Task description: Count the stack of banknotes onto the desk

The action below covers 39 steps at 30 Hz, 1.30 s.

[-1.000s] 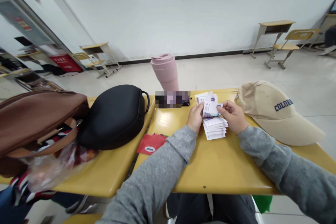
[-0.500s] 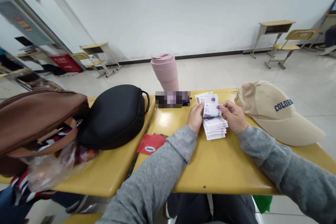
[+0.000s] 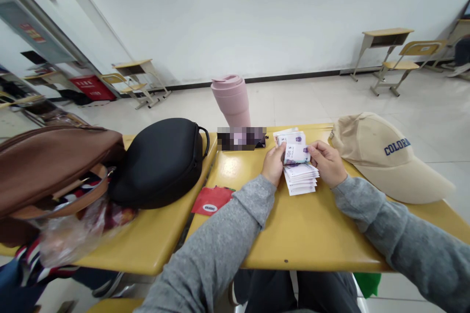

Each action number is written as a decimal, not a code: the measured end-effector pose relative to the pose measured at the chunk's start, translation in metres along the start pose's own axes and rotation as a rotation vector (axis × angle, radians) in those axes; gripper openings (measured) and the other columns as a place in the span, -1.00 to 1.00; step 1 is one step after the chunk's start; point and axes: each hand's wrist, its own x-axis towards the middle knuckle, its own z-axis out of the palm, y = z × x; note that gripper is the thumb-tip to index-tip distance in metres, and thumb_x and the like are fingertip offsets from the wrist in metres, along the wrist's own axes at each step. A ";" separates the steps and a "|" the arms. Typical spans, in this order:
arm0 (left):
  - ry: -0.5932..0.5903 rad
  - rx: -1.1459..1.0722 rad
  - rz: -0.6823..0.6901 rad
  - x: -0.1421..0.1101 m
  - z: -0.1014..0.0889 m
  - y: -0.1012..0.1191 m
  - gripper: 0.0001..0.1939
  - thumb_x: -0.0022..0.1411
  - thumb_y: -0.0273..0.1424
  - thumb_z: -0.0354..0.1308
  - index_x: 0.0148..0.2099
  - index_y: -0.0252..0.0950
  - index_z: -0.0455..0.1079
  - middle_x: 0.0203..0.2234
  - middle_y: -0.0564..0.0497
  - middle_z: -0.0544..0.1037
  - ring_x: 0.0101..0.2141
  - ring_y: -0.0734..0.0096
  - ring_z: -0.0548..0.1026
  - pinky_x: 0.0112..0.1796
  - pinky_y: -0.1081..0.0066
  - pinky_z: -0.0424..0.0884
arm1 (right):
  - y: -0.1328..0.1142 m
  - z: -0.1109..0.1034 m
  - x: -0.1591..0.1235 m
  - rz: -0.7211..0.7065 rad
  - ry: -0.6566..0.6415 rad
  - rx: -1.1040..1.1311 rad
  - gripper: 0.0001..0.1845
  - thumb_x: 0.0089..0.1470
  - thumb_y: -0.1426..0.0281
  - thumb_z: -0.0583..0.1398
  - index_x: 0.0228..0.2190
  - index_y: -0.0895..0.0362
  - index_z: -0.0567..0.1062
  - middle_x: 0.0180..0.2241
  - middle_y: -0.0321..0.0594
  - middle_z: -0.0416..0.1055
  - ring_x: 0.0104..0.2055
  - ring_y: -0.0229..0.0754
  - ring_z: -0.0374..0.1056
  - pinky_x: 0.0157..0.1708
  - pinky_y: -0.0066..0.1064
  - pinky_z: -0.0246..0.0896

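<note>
My left hand (image 3: 273, 164) is closed around a fanned bundle of white and purple banknotes (image 3: 296, 152), thumb on top. Pinched between the thumb and fingers of my right hand (image 3: 326, 162) is the right edge of a banknote in that bundle. The lower ends of the notes (image 3: 301, 180) spread in layers toward me, just above the yellow desk (image 3: 312, 234). More paper shows at the far end of the bundle, partly covered by it.
A pink tumbler (image 3: 231, 100) and a blurred-out phone-like object (image 3: 240, 139) lie ahead. To the right rests a beige cap (image 3: 382, 156); to the left, a red packet (image 3: 212, 200), a black case (image 3: 161, 164) and a brown bag (image 3: 58, 166).
Almost nothing differs. The fingers of my right hand have shifted slightly at the banknote's edge, and the top note sits a little differently.
</note>
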 end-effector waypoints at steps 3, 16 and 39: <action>-0.003 -0.001 0.000 0.000 0.000 0.000 -0.68 -0.02 -0.20 0.25 -0.30 -0.37 0.45 -0.40 -0.08 0.60 -0.23 0.22 0.54 -0.08 0.22 0.35 | 0.000 0.000 0.000 0.001 -0.001 0.005 -0.64 0.00 0.08 0.16 -0.54 0.11 0.32 -0.72 -0.43 0.10 -0.67 -0.37 -0.01 -0.65 -0.46 -0.12; 0.001 0.012 -0.010 -0.001 0.001 0.001 -0.64 -0.05 -0.20 0.26 -0.28 -0.39 0.45 -0.43 -0.09 0.59 -0.28 0.20 0.55 -0.12 0.22 0.38 | -0.004 0.000 -0.001 -0.030 -0.007 -0.027 -0.62 0.02 0.08 0.14 -0.58 0.12 0.32 -0.73 -0.42 0.10 -0.66 -0.36 0.00 -0.64 -0.45 -0.10; -0.055 0.016 -0.034 -0.002 0.002 0.001 -0.65 -0.15 -0.34 0.32 -0.26 -0.37 0.47 -0.34 -0.09 0.59 -0.31 0.25 0.54 -0.14 0.24 0.37 | 0.002 -0.002 0.003 0.047 0.029 -0.154 -0.62 -0.09 0.09 0.23 -0.57 0.12 0.27 -0.66 -0.39 0.18 -0.59 -0.35 0.06 -0.58 -0.46 -0.04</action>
